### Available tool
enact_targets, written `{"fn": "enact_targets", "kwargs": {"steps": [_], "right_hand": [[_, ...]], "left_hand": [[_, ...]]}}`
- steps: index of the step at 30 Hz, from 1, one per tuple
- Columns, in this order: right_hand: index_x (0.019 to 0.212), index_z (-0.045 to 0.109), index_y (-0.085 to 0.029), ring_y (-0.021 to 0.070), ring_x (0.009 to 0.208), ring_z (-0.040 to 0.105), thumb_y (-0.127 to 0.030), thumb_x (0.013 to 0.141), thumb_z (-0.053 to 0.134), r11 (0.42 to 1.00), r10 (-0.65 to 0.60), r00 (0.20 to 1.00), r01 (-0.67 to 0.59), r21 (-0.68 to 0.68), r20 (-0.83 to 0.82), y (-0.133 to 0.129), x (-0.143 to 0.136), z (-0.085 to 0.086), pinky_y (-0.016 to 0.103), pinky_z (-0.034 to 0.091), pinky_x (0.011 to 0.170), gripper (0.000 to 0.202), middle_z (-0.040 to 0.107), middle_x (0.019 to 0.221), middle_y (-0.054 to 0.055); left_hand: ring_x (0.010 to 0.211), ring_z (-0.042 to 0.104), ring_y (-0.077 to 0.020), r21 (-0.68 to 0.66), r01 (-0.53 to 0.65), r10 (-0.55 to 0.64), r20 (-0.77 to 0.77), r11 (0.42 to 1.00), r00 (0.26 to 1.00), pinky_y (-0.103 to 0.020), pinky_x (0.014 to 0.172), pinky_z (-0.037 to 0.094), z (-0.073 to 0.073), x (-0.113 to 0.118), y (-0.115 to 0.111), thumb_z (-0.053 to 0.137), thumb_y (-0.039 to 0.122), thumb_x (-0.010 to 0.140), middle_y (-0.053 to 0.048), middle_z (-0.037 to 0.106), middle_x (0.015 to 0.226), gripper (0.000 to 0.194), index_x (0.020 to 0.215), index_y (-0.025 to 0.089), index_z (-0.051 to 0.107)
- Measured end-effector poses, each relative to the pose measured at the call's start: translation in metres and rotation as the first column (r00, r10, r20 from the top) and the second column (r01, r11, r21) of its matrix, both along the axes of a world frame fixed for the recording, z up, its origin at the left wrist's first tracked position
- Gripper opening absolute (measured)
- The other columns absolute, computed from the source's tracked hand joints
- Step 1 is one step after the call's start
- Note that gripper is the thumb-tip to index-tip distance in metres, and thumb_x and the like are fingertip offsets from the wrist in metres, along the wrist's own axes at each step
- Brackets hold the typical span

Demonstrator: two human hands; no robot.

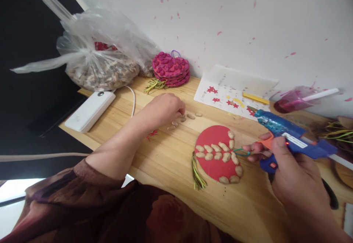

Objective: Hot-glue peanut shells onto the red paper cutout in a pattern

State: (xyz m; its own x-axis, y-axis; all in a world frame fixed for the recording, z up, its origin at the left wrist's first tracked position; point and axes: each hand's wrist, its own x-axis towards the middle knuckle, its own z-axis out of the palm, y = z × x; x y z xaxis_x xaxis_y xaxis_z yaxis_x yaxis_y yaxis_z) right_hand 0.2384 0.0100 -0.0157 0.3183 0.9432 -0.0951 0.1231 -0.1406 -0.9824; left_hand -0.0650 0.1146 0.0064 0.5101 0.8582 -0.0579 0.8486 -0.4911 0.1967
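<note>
The red disc (211,136) lies flat on the wooden table (165,165) — steadying it and keeping the hot nozzle (252,109) off skin seems wise. At 10 o'clock, the left hand (167,107) curls over loose peanuts (191,116); whether it pinches 1, I cannot tell. At 3 o'clock, the right hand's (289,177) fingers wrap the glue gun (280,124).

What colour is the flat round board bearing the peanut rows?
The flat round board is plain red; the head view, the only one, shows it best.
</note>
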Motion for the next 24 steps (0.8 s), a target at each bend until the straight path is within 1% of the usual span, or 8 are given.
{"fn": "enact_targets", "kwargs": {"steps": [10,12,14,16,17,19,21,24], "right_hand": [[0.094,0.067,-0.024,0.0158,0.069,0.070,-0.049,0.089,0.070,0.999,0.014,0.999,-0.012,0.048,-0.051,-0.003,-0.002,0.002,0.021,0.058,0.055,0.026,0.066,0.074,0.000],[0.093,0.066,-0.023,0.0158,0.068,0.069,-0.050,0.089,0.070,0.999,0.021,0.997,-0.018,0.039,-0.081,-0.003,-0.003,0.004,0.021,0.056,0.053,0.027,0.066,0.073,0.000],[0.093,0.065,-0.023,0.0158,0.065,0.068,-0.051,0.088,0.070,0.999,0.027,0.993,-0.023,0.038,-0.117,-0.004,-0.004,0.007,0.021,0.054,0.050,0.029,0.066,0.073,0.000],[0.094,0.065,-0.023,0.0155,0.062,0.067,-0.053,0.087,0.070,0.998,0.041,0.987,-0.033,0.052,-0.158,-0.006,-0.004,0.010,0.021,0.051,0.047,0.032,0.065,0.073,0.000],[0.095,0.064,-0.023,0.0152,0.061,0.066,-0.053,0.087,0.070,0.997,0.059,0.982,-0.050,0.059,-0.179,-0.007,-0.004,0.011,0.021,0.050,0.046,0.032,0.065,0.072,0.000],[0.097,0.063,-0.023,0.0144,0.058,0.065,-0.053,0.089,0.068,0.992,0.119,0.970,-0.105,0.075,-0.214,-0.010,-0.004,0.014,0.022,0.049,0.045,0.031,0.066,0.073,0.000],[0.098,0.063,-0.023,0.0131,0.055,0.063,-0.053,0.090,0.066,0.982,0.178,0.958,-0.158,0.102,-0.226,-0.014,-0.004,0.017,0.022,0.048,0.045,0.031,0.067,0.077,0.001],[0.097,0.064,-0.021,0.0121,0.053,0.062,-0.055,0.091,0.064,0.969,0.226,0.956,-0.201,0.143,-0.188,-0.019,-0.005,0.023,0.023,0.047,0.045,0.034,0.069,0.084,0.004]], "left_hand": [[0.087,0.065,-0.0251,0.096,0.047,-0.040,-0.073,0.994,0.997,-0.034,0.074,0.042,-0.003,0.005,-0.004,0.055,0.018,0.087,-0.010,0.073,0.089,0.019,0.090,0.016,0.073],[0.088,0.064,-0.0255,0.091,0.007,-0.005,-0.029,0.996,1.000,-0.034,0.075,0.043,-0.004,0.004,-0.003,0.055,0.019,0.087,-0.011,0.073,0.090,0.018,0.090,0.015,0.072],[0.085,0.064,-0.0237,0.024,-0.084,0.081,0.132,0.996,0.988,-0.033,0.075,0.043,-0.003,0.005,-0.002,0.057,0.020,0.086,-0.010,0.073,0.090,0.017,0.090,0.015,0.072],[0.080,0.063,-0.0194,-0.154,-0.124,0.180,0.430,0.980,0.885,-0.030,0.073,0.044,-0.001,0.007,-0.002,0.061,0.024,0.086,-0.007,0.073,0.087,0.014,0.090,0.015,0.072],[0.077,0.062,-0.0171,-0.270,-0.084,0.232,0.583,0.959,0.779,-0.028,0.072,0.045,0.001,0.009,-0.003,0.064,0.027,0.085,-0.005,0.072,0.085,0.014,0.090,0.015,0.071],[0.071,0.059,-0.0132,-0.474,0.097,0.360,0.772,0.875,0.524,-0.025,0.068,0.044,0.005,0.015,-0.006,0.071,0.036,0.083,-0.002,0.068,0.079,0.021,0.088,0.015,0.069],[0.067,0.057,-0.0105,-0.597,0.276,0.503,0.793,0.753,0.343,-0.022,0.065,0.043,0.009,0.024,-0.012,0.078,0.042,0.079,-0.002,0.065,0.075,0.030,0.084,0.014,0.067],[0.069,0.057,-0.0089,-0.678,0.400,0.647,0.726,0.616,0.234,-0.020,0.065,0.044,0.016,0.040,-0.020,0.086,0.042,0.072,-0.002,0.064,0.077,0.037,0.081,0.012,0.067]]}}
